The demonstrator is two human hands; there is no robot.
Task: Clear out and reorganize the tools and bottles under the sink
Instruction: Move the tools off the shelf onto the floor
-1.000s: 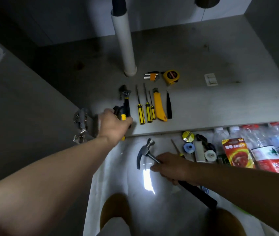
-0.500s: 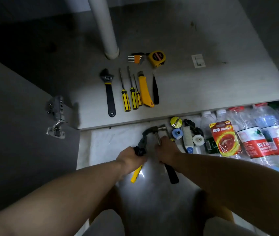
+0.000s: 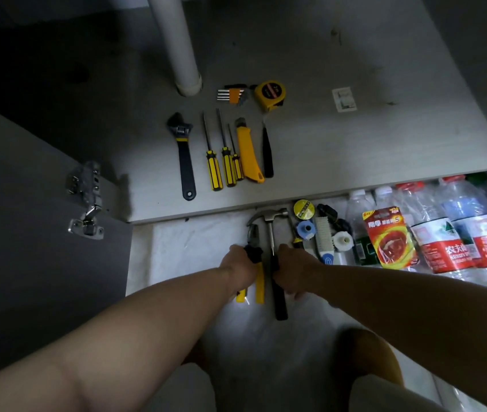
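While a neat row of tools already lies on the cabinet floor (image 3: 355,150) under the sink, both hands are down on the pale tiled floor just in front of it. The left hand (image 3: 238,269) is clenched around the yellow-handled pliers (image 3: 255,263), and the right hand (image 3: 291,273) grips the black handle of the claw hammer (image 3: 272,251), whose head points toward the cabinet edge.

Inside the cabinet, near the white drain pipe (image 3: 177,46), sit the hex key set (image 3: 232,94) and the yellow tape measure (image 3: 269,93). In front of them lie, side by side, the adjustable wrench (image 3: 183,153), three yellow-and-black screwdrivers (image 3: 224,162), the yellow utility knife (image 3: 248,156) and a slim black tool (image 3: 267,153).

By my reckoning the sorting is somewhat past halfway. Pliers and hammer are not yet placed. Also waiting outside are small items beside the hammer: a yellow tape roll (image 3: 303,209), a blue fitting (image 3: 305,228), a brush (image 3: 324,233). To the right lie the water bottles (image 3: 444,233) and a battery pack (image 3: 389,236).
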